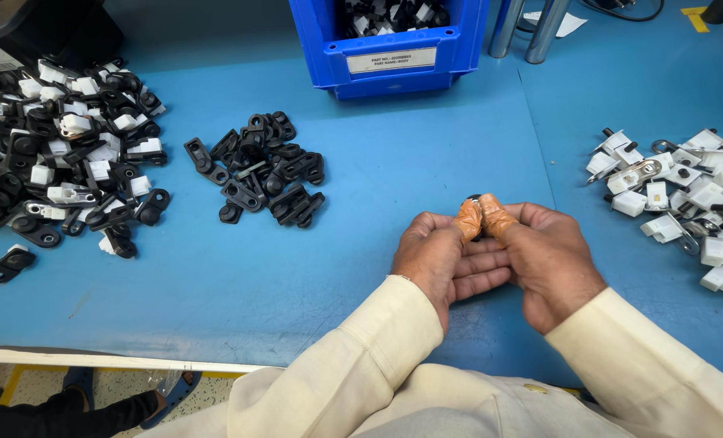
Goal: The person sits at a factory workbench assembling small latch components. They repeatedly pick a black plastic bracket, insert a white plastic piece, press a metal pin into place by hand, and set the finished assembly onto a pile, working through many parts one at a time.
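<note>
Pressing together at the middle of the blue surface [377, 162], the left hand [446, 258] and the right hand [540, 258] meet thumb to thumb, both closed on one small black part [474, 198]. Orange finger cots cover both thumbs. Only the part's top edge shows above the thumb tips; the rest is hidden between the fingers, so its shape cannot be told. Cream sleeves [377, 349] run from both wrists toward the near edge.

Items on the surface:
- Loose pile of black plastic clips [264, 166], left of the hands and well apart from them.
- Larger heap of mixed black and white pieces [61, 154] at the far left, some with metal showing; one stray black clip [8, 264] lies alone just below it.
- Heap of white pieces with metal parts [686, 203] at the right, near the right hand but not touching it.
- Blue bin [394, 45] with a white label at the far edge, holding more black and white pieces.
- Two metal posts [527, 28] just right of the bin.

Below the near edge, a foot in a blue sandal [171, 393] stands on the floor.
</note>
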Motion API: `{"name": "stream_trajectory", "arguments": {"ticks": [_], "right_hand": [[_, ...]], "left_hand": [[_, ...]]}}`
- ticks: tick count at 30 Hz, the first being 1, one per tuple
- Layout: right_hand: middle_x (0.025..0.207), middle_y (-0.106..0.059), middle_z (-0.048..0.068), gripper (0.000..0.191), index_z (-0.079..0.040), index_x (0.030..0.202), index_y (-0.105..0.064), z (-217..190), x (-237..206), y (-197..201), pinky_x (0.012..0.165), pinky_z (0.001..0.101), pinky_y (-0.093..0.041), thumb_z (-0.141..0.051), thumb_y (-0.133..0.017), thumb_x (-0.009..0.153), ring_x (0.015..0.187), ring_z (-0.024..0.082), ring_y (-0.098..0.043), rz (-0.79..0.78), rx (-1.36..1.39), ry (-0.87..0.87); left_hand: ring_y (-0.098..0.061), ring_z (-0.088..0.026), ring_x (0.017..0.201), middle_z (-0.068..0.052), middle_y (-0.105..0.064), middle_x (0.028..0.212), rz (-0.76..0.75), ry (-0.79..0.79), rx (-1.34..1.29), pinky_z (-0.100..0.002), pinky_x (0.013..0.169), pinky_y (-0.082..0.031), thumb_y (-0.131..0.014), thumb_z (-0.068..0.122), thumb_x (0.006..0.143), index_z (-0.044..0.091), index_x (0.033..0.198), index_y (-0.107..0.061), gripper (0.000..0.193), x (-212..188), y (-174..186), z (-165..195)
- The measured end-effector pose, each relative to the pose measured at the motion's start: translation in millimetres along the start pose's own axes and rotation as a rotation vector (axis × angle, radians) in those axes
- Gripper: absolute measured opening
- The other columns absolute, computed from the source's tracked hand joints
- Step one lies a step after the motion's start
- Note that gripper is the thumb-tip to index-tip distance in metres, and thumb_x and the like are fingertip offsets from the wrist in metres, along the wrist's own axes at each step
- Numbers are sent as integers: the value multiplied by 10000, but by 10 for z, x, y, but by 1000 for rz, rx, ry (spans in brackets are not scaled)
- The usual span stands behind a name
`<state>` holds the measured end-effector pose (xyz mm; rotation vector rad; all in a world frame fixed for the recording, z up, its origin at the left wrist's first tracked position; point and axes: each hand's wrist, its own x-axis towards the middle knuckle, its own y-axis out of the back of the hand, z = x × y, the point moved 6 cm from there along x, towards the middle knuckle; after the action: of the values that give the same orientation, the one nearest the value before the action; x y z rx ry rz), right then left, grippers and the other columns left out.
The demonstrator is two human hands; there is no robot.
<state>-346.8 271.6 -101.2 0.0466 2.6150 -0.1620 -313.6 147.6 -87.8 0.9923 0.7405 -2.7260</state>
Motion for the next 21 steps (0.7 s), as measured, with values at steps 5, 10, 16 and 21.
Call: {"name": "stream_trajectory", "arguments": {"ticks": [5, 10, 16, 21], "right_hand": [[945, -723, 105, 224, -4, 1106, -665, -20, 7, -12, 681, 327, -551, -193, -630, 993, 779, 176, -662, -50, -56, 16], [956, -734, 99, 221, -2, 1130, -686, -129, 45, 2, 716, 334, -599, -102, -645, 937, 779, 185, -698, -85, -54, 51], [939, -731, 108, 188, -19, 1108, -678, -133, 75, 39, 697, 304, -577, -95, -667, 936, 755, 173, -670, -65, -64, 22], [913, -726, 101, 217, 20, 1114, -683, -224, 104, -51, 655, 282, -550, -127, -682, 954, 739, 141, -650, -106, -178, 148]], "left_hand": [[-773, -328, 918, -260, -723, 1064, 33, -25, 25, -402, 785, -669, -383, 74, 988, 47, 1119, -443, 147, 23, 54, 47], [-767, -289, 797, -213, -741, 983, -15, -112, 266, -371, 655, -651, -655, 268, 962, 22, 1163, -538, 337, -49, 112, 103], [-779, -255, 766, -152, -744, 1021, 31, -133, 393, -345, 621, -655, -664, 294, 922, 52, 1305, -568, 462, -50, 212, 100], [-776, -255, 839, -180, -745, 1010, -22, -17, 156, -330, 701, -671, -641, 192, 956, 1, 1213, -620, 321, 48, 273, 88]]}}
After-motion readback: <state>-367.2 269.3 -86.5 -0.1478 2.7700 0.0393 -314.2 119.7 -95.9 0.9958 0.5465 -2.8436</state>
